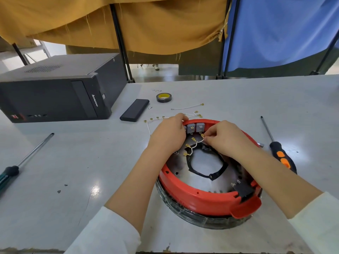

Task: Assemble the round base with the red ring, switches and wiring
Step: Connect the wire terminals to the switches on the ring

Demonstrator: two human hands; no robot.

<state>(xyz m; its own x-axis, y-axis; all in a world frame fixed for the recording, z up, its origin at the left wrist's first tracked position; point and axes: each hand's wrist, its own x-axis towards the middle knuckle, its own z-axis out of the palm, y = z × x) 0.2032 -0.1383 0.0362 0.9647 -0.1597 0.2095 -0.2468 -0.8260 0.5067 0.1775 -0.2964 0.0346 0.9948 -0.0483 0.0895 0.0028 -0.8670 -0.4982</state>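
Head view, steeply down, close.

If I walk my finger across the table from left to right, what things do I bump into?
Green-handled screwdriver → computer case → black flat box → tape roll → red ring → orange-and-black screwdriver.
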